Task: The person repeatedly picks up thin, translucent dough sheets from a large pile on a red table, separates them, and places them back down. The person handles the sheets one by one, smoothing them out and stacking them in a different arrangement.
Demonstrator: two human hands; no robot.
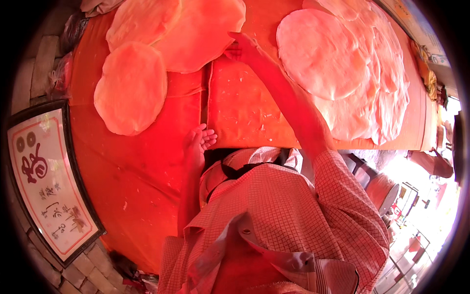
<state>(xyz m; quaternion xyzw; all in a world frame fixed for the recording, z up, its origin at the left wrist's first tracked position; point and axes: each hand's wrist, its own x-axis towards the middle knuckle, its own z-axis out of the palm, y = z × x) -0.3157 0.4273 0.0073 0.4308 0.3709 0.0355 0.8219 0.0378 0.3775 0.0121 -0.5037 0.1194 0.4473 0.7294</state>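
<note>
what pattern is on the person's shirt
A fine check, pale with thin dark grid lines, on the shirt; seen in the head view.

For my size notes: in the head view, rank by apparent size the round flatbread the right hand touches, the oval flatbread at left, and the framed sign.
1. Round flatbread under the right hand.
2. Framed sign, though nearer the camera.
3. Oval flatbread, close to the sign; unsure.

Three separate flatbreads point(131, 88), one overlapping heap point(372, 83), one framed sign point(46, 179).

Pale pinkish-white flatbreads point(131, 88) lie at eleven and one o'clock on an orange-red cloth point(147, 171). The shirt point(293, 215) at six is red-and-white checked. At nine, a black-framed white sign point(46, 181) has a red border.
</note>
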